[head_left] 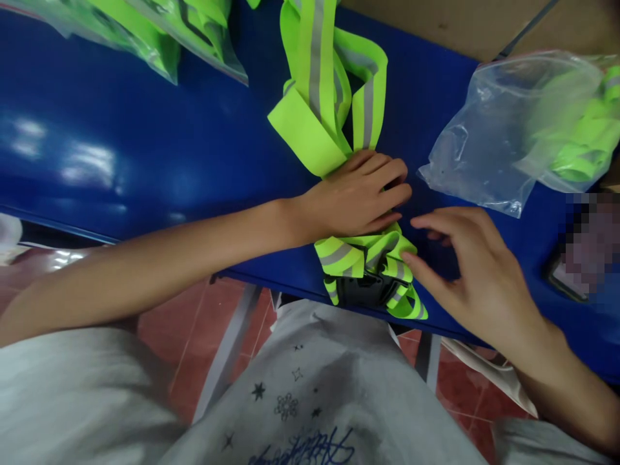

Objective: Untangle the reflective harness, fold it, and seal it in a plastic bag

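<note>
Nearest us, printed pale clothing [310, 387] sits right up against the near edge of the blue table [194, 142]. Just inside that edge we have a black buckle [365, 290] in the bunched end of the yellow-green reflective strap [317, 129]; the strap runs from there towards the far edge, in loose loops. Left hand [363, 194] lies over the strap's middle, fingers bent and close together; undersides hidden, so we can't tell if they clamp it. Right hand [484, 271] is beside the bunched end, thumb and index finger apart, thumb tip at the strap's right side; contact unclear to us.

In the way: left forearm [194, 252] crosses the near edge; a phone-like object [574, 284], partly pixelated, lies right of the right hand; a clear bag [484, 135] with green contents is beyond that hand. We see a narrow blue strip between bag and strap, and a broad one left of the strap, reaching to bagged green items [159, 55] at the far-left corner. Brown cardboard [416, 26] borders the far edge.
</note>
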Available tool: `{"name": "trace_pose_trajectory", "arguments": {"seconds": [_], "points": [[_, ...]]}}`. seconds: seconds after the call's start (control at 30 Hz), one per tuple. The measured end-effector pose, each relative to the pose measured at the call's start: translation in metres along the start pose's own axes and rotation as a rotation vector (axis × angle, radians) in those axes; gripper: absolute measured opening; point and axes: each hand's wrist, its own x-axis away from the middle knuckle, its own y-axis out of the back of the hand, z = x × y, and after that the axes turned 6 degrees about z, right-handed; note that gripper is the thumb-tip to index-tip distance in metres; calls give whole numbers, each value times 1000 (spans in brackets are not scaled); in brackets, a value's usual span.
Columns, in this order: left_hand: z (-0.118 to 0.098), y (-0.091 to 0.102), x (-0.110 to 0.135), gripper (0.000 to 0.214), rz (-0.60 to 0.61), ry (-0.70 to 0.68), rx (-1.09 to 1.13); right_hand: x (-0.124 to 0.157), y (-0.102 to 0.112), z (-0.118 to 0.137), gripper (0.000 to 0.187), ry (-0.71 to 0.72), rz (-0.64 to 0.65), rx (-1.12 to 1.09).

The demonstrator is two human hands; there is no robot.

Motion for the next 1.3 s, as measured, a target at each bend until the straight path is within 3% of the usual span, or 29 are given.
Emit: {"name": "trace_pose_trajectory", "arguments": {"seconds": [0.13,0.27,0.37,0.47,0.57,0.63,0.7,0.83,0.93,1.03,1.17,1.3], "points": [[-2,4,0,9,-20,-1,32,17,-6,9,50,145,-20,8],[-7,12,1,19,-1,-12,24,23,-8,10,67,48,12,-124],[-12,29,12,29,-38,-75,91,26,-13,12,82,49,78,-158],[-27,54,39,31,-109,-74,180,30,-20,15,77,87,91,-129],[-52,68,78,34,-6,104,204,34,-27,20,57,108,12,-152],[-70,62,101,60,80,204,203,34,-30,22,44,119,-50,-188],[-87,46,117,77,67,323,203,34,-31,22,32,143,-89,-213],[-108,13,125,38,-54,341,206,35,-27,18,17,296,-150,-213],[-109,2,124,31,-189,257,7,36,-22,15,12,425,-208,-65],[-105,-2,125,27,-215,192,-152,35,-20,15,15,513,-195,133],[-105,-3,131,40,-180,163,-125,36,-20,15,17,546,-207,227],[-110,-5,134,66,-150,190,146,49,-17,15,18,510,-100,215]]}}
